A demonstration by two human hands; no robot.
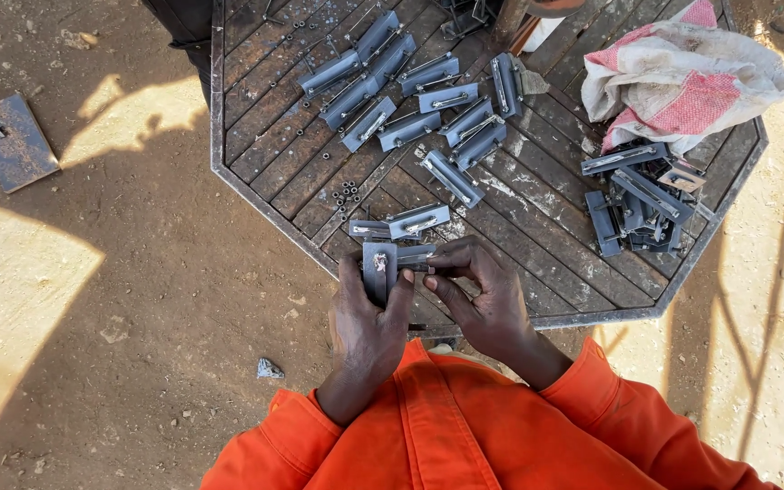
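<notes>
Two bare hands are meeting over the near edge of an octagonal metal table [256, 186]. The left hand [367, 322] is closing around a grey metal bracket [378, 269], thumb and fingers curled about its sides and holding it upright. The right hand [487, 299] is pinching a second grey piece [416, 258] against the bracket's upper end; its fingers are hiding where the two pieces join, so whether they are fitted together cannot be told. Orange sleeves [446, 426] are filling the lower frame.

Just beyond the hands, two more brackets [406, 223] are lying near the table's near edge. A cluster of small dark nuts [347, 195] is sitting toward the left edge, too small to count. A spread of grey brackets [410, 95] is covering the far middle, and a heaped pile [641, 195] is resting by the right edge, its lower layers hidden. A red-and-white sack [682, 77] is slumping at the far right corner, partly cut off.

The table is standing on sunlit, shadow-streaked dirt [138, 318]. A flat metal plate [13, 141] is lying on the ground, well apart to the left.
</notes>
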